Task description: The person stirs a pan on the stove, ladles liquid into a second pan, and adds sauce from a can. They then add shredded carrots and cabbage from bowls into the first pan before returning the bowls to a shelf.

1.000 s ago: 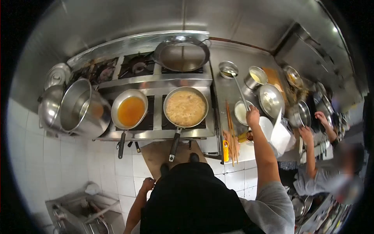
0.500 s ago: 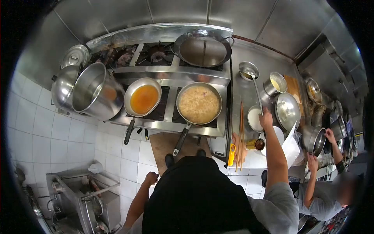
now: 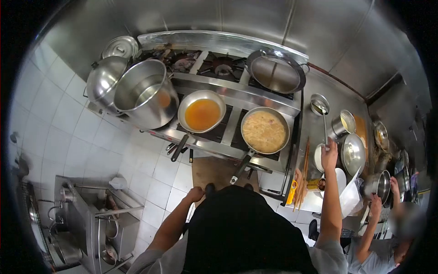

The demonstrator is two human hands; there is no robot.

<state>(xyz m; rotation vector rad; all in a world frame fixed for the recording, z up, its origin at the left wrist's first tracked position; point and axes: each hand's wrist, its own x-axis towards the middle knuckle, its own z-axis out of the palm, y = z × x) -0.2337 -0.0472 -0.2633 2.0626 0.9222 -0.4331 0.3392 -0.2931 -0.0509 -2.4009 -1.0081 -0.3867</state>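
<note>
My right hand (image 3: 329, 156) grips the handle of a ladle (image 3: 325, 124) over the steel counter. The ladle's far end is at a small round steel bowl (image 3: 320, 104). Close to that hand are a white bowl (image 3: 318, 157), partly hidden, a wide steel bowl (image 3: 353, 154) and an opened can (image 3: 315, 184). My left hand (image 3: 196, 194) hangs low in front of the stove, fingers curled, with nothing visible in it. On the stove, one frying pan (image 3: 266, 130) holds a pale, lumpy liquid and another pan (image 3: 202, 112) an orange liquid.
A large stockpot (image 3: 146, 98) stands at the stove's left, and a wok (image 3: 276, 73) at its back right. Long wooden chopsticks (image 3: 303, 176) and yellow-handled scissors (image 3: 291, 192) lie at the counter's front. A co-worker's hands (image 3: 376, 205) hold a steel bowl at right. A steel cart (image 3: 98, 223) stands lower left.
The view has turned, so the stove and counter sit further right and tilt. My left hand has risen slightly; my right hand keeps its grip on the ladle.
</note>
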